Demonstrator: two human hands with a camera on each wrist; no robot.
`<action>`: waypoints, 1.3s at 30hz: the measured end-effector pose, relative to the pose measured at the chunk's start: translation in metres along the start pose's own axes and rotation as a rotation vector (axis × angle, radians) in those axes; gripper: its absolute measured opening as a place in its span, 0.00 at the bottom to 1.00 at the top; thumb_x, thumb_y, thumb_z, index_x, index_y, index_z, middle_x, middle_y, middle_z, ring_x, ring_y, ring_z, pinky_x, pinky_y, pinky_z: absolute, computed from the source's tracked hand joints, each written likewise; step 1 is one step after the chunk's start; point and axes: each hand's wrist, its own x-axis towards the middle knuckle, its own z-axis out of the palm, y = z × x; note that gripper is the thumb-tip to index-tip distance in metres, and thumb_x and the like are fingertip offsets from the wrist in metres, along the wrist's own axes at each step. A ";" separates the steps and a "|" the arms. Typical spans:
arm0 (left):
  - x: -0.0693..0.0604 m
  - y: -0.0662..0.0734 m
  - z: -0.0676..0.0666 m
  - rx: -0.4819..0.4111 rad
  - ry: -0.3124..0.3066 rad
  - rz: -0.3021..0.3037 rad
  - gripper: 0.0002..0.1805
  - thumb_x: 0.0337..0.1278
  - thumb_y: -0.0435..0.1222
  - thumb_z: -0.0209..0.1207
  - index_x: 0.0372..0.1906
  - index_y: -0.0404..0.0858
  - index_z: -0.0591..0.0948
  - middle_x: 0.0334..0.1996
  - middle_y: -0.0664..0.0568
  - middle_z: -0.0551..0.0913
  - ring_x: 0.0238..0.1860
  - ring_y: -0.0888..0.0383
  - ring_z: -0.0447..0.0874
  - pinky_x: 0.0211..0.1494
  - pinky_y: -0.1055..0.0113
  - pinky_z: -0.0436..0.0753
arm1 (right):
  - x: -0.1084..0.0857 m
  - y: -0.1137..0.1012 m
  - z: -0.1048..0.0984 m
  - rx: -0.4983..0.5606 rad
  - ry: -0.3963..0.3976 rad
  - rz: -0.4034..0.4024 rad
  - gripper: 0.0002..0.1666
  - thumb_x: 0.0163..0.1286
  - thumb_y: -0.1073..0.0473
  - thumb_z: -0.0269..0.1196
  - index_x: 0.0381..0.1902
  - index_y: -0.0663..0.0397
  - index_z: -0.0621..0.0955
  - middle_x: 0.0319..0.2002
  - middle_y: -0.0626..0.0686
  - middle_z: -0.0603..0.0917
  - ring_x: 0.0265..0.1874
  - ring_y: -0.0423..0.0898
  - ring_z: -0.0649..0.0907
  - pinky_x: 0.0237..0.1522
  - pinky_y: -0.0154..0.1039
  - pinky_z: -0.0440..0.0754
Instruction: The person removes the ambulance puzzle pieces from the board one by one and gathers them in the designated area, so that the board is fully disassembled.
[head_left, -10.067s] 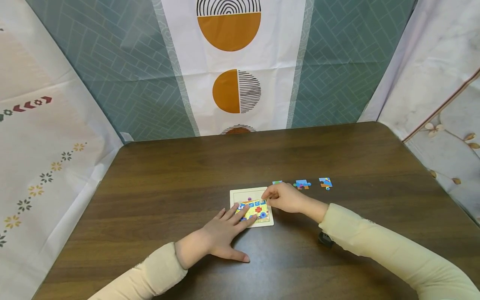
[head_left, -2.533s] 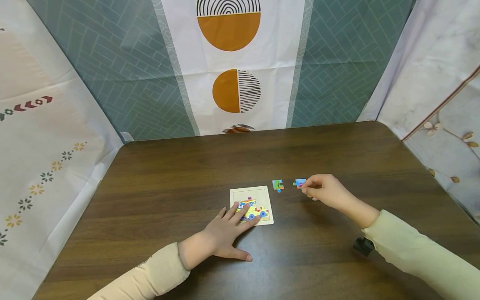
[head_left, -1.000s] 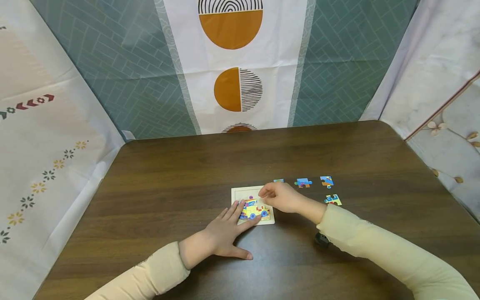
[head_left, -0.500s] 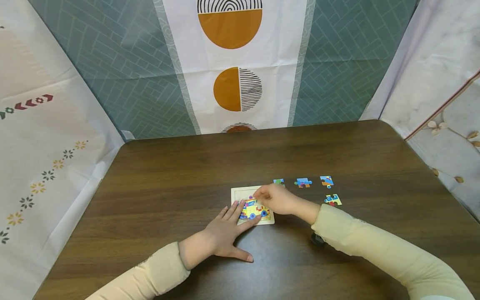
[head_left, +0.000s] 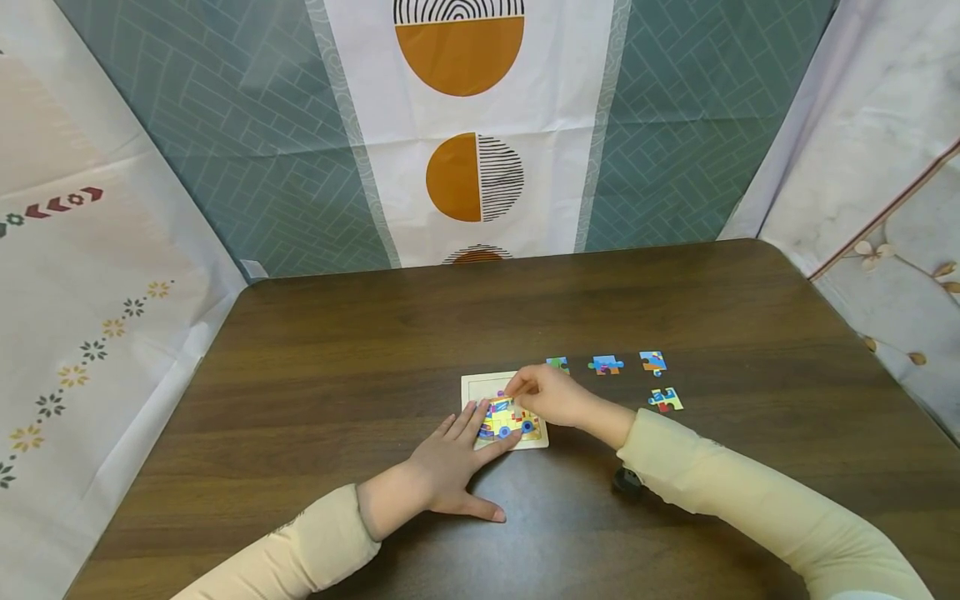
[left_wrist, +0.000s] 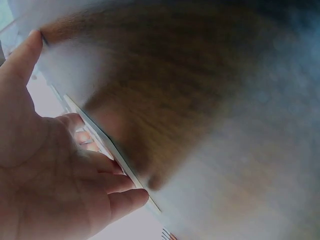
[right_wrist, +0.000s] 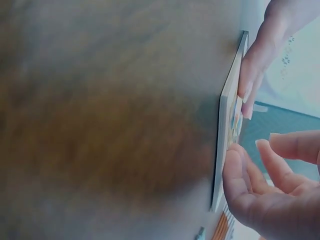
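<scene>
In a pale square tray (head_left: 478, 385) lies a partly filled jigsaw (head_left: 504, 421) of a yellow vehicle with blue wheels. Over the jigsaw's left part, the left hand (head_left: 446, 479) rests with spread fingers; in the left wrist view this hand (left_wrist: 65, 170) touches the tray edge (left_wrist: 120, 157). Bent fingers of the right hand (head_left: 558, 397) reach the upper part of the jigsaw. From the right wrist, the right hand (right_wrist: 270, 195) has loosely curled fingers at the tray's near side (right_wrist: 221, 135), with no piece visible between them. Its fingers hide part of the jigsaw.
Loose pieces lie right of the tray on the brown table (head_left: 375, 333): a green one (head_left: 557, 362) partly behind the right hand, a blue one (head_left: 605, 365), a blue and orange one (head_left: 653, 362) and a yellow one (head_left: 664, 399). Patterned cloths hang around the table.
The right hand has come left from the loose pieces to the jigsaw, shifting slightly farther left in the last second. Compared with the oldest frame, a yellow piece now lies at the right. The left hand stays put.
</scene>
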 end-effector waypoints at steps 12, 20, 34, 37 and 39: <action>-0.001 0.000 0.000 0.010 0.009 0.001 0.51 0.44 0.70 0.56 0.74 0.62 0.51 0.76 0.40 0.38 0.76 0.45 0.38 0.74 0.50 0.54 | 0.005 0.001 0.007 0.265 0.047 0.130 0.12 0.60 0.73 0.59 0.43 0.72 0.78 0.36 0.61 0.81 0.32 0.45 0.79 0.34 0.34 0.81; -0.003 0.002 -0.004 0.004 0.024 0.010 0.51 0.44 0.69 0.57 0.74 0.60 0.53 0.76 0.39 0.40 0.76 0.44 0.39 0.73 0.50 0.56 | 0.007 0.000 0.012 0.312 0.074 0.156 0.13 0.55 0.76 0.60 0.40 0.74 0.77 0.28 0.57 0.77 0.25 0.44 0.78 0.30 0.35 0.82; -0.001 0.002 -0.002 -0.015 0.011 0.006 0.51 0.44 0.69 0.58 0.74 0.61 0.53 0.76 0.40 0.39 0.76 0.45 0.38 0.74 0.50 0.55 | 0.007 0.003 0.010 0.231 0.123 0.210 0.10 0.55 0.73 0.65 0.37 0.68 0.80 0.31 0.58 0.82 0.30 0.45 0.80 0.34 0.34 0.82; -0.001 0.001 -0.001 -0.007 0.013 0.003 0.51 0.44 0.69 0.58 0.74 0.61 0.53 0.76 0.39 0.40 0.76 0.45 0.39 0.74 0.50 0.55 | 0.003 0.005 0.007 0.238 0.120 0.186 0.12 0.55 0.73 0.65 0.38 0.69 0.79 0.32 0.60 0.83 0.31 0.45 0.81 0.34 0.34 0.82; -0.001 0.001 -0.001 -0.007 0.017 0.004 0.51 0.44 0.69 0.58 0.74 0.61 0.53 0.76 0.39 0.40 0.76 0.45 0.39 0.74 0.50 0.55 | 0.001 0.005 0.004 0.250 0.121 0.186 0.12 0.55 0.72 0.65 0.39 0.69 0.79 0.33 0.60 0.84 0.32 0.45 0.81 0.35 0.35 0.82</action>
